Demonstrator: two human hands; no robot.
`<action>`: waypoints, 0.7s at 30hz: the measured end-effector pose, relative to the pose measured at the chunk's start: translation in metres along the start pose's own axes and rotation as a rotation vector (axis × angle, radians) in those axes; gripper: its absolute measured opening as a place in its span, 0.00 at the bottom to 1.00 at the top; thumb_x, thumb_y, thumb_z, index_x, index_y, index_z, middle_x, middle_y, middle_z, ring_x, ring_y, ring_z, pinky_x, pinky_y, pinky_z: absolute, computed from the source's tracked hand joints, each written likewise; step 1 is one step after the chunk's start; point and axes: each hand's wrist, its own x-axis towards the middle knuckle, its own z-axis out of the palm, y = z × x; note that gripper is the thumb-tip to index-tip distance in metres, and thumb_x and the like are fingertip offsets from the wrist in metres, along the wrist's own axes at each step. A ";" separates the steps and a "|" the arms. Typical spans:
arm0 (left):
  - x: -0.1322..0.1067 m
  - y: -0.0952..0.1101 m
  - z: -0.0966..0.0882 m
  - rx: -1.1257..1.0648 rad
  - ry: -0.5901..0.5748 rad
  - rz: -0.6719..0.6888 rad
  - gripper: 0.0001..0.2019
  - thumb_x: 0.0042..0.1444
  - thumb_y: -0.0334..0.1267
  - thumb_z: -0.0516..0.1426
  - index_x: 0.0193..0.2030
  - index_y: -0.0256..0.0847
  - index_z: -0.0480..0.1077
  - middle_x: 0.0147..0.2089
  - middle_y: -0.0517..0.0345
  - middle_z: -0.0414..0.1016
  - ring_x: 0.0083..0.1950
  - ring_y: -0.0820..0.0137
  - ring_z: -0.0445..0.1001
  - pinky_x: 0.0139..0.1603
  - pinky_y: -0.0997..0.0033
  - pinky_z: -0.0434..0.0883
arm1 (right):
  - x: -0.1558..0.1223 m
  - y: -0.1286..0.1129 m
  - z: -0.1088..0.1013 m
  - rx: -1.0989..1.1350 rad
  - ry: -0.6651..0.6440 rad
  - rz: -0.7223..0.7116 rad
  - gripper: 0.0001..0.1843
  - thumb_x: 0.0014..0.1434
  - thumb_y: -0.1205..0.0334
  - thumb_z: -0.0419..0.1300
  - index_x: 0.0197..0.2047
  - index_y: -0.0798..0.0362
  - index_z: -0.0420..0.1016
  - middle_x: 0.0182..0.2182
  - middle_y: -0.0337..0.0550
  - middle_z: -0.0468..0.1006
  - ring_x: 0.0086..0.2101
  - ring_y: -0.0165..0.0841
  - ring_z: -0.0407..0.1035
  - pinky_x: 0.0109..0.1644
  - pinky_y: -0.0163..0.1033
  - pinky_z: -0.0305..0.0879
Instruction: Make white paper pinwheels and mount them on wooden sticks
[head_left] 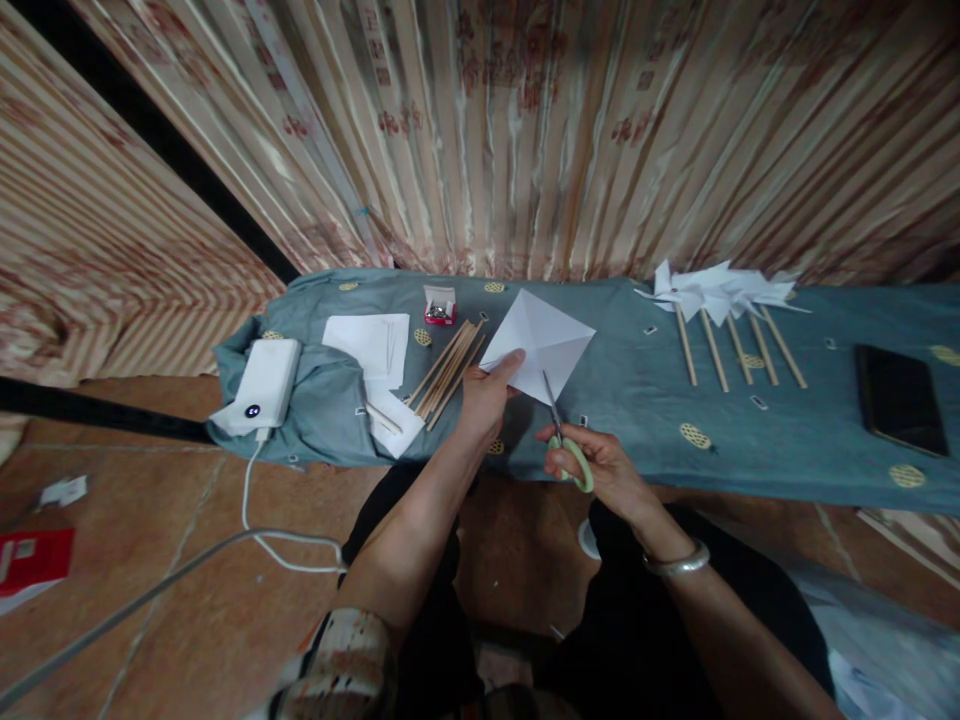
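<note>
A square sheet of white paper (pixel 551 325) with crossing diagonal creases is gripped at its left corner by my left hand (pixel 491 390), thumb on top. My right hand (pixel 596 465) holds scissors (pixel 574 463) with green handles. Their blades lie at the paper's near corner and point toward its middle. Left of my left hand is a bundle of thin wooden sticks (pixel 448 375). Farther left lies a stack of white paper (pixel 371 345), with another sheet (pixel 397 425) below it. Several white paper pinwheels (pixel 724 290) on wooden sticks lie to the right.
A small red box (pixel 440 308) with shiny metal pieces stands behind the sticks. A white power bank (pixel 268 385) with a cable (pixel 247 490) sits at the left end of the cloth-covered bench (pixel 637 400). A dark phone (pixel 900 400) lies far right. Pleated curtains (pixel 510 130) hang behind.
</note>
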 end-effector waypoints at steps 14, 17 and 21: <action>-0.002 -0.005 -0.001 0.021 -0.029 0.006 0.20 0.34 0.46 0.72 0.31 0.35 0.76 0.34 0.51 0.80 0.36 0.64 0.77 0.35 0.66 0.74 | 0.001 0.001 -0.001 0.019 0.037 0.012 0.26 0.44 0.41 0.71 0.39 0.53 0.79 0.24 0.37 0.75 0.24 0.28 0.67 0.29 0.34 0.68; -0.002 -0.005 0.000 0.020 -0.029 0.002 0.20 0.34 0.46 0.72 0.31 0.35 0.76 0.34 0.52 0.80 0.36 0.63 0.78 0.37 0.64 0.75 | 0.001 0.000 -0.001 0.011 0.045 0.008 0.26 0.44 0.41 0.71 0.38 0.52 0.79 0.23 0.37 0.74 0.23 0.28 0.67 0.27 0.34 0.67; -0.002 -0.006 0.000 0.019 -0.030 0.002 0.20 0.33 0.46 0.72 0.31 0.36 0.76 0.33 0.54 0.80 0.34 0.66 0.77 0.37 0.66 0.74 | 0.001 0.000 -0.001 0.005 0.042 -0.003 0.24 0.45 0.41 0.70 0.37 0.52 0.79 0.23 0.38 0.75 0.23 0.28 0.68 0.28 0.34 0.68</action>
